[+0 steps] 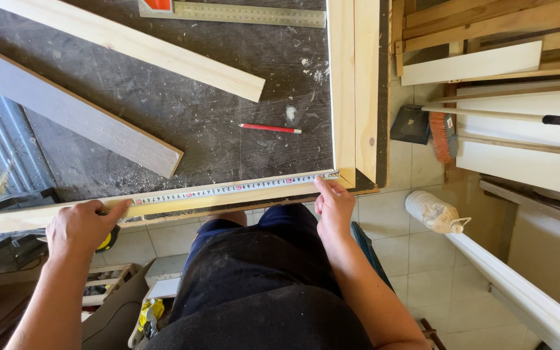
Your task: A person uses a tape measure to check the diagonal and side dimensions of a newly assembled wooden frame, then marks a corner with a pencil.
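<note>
The left hand (84,227) curls around a yellow tape measure case (106,242). Most of the case is hidden under the palm, so only a small yellow and black bit peeks out. The thumb lies flat on a long pale wood strip (163,204) at the near edge of the dark worktable (196,123). The left end of that strip is partly lost behind the hand.

The white tape blade (241,188) runs out from the case along the top of the strip. The right hand (334,206) holds the far end of the blade down with its pointing finger, right where the strip meets an upright wood board (343,91). The other fingers are bent loosely and grip nothing. The blade's hook is too small to make out.

The table top is dark, rough and dusty, with bits of sawdust on it. A red pencil (270,128) lies alone in the middle. A smooth pale plank (131,45) and a grey plank (66,110) lie slanted, both cut off at the picture's edge. A shiny metal ruler (247,14) is cut off at the top.

On the tiled floor to the right are a brush with orange bristles (445,136), a dark dustpan (411,124) and a white knotted bag (432,212).
</note>
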